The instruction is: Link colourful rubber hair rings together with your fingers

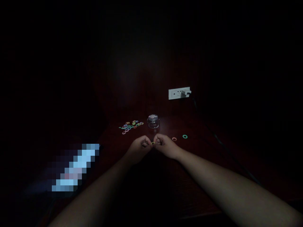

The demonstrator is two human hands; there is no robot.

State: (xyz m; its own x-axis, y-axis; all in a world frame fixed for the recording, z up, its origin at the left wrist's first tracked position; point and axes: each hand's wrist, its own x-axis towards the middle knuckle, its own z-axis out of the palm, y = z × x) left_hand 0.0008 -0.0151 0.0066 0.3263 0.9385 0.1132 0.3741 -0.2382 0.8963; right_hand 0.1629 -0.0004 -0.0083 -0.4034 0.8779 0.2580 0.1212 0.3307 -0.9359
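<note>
My left hand (140,148) and my right hand (166,146) meet above the dark reddish table, fingertips pinched toward each other. Between them they hold a small yellow-green hair tie (153,143), each hand gripping one side of it. Just beyond my hands stands a clear lidded jar (153,121). Several coloured hair ties (129,126) lie in a loose pile to the left of the jar. To the right of my right hand, a pink-orange hair tie (174,139) and a green hair tie (185,136) rest flat and apart from each other.
A white wall socket (175,93) with a white plug (186,92) in it is on the back panel. A dark cable (220,141) runs down along the right side. At the left is a bright, pixelated screen-like object (77,168). The surroundings are very dark.
</note>
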